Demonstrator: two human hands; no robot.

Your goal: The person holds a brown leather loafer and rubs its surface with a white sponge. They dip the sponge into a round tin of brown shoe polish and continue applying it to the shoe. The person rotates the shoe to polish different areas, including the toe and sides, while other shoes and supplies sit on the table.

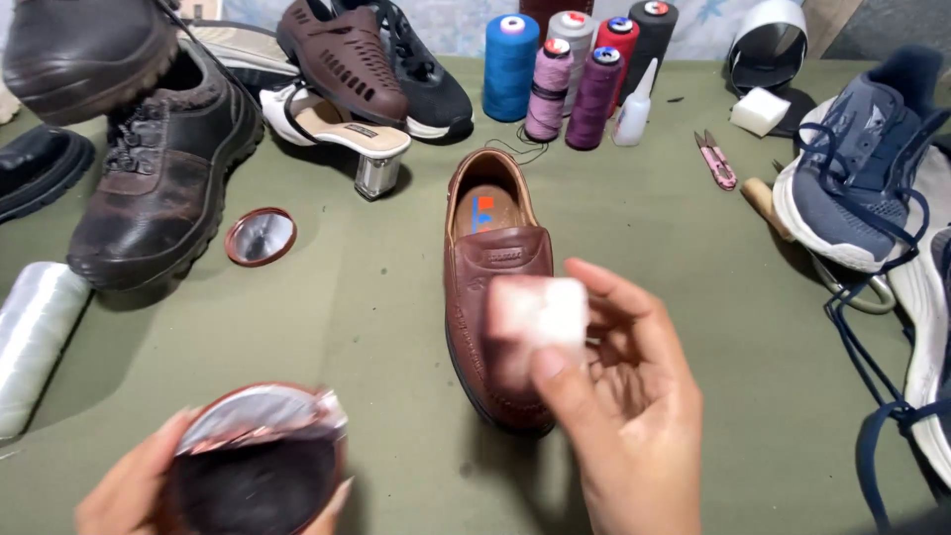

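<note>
My right hand (624, 406) pinches a small white sponge block (540, 309) between thumb and fingers, held just above the toe of a brown leather loafer (492, 260) that lies in the middle of the green table (674, 238). At the bottom left, my left hand (129, 490) holds an open round tin of dark polish (256, 466), its foil liner peeled back at the rim. The tin and the sponge are blurred.
The tin's round lid (261, 237) lies left of the loafer. Dark boots (158, 168), a heeled sandal (337, 124) and other shoes crowd the back left. Thread spools (575, 74), a glue bottle (634, 107), snips (716, 159) stand behind. Blue sneakers (862, 168) lie right; a clear roll (35, 337) sits left.
</note>
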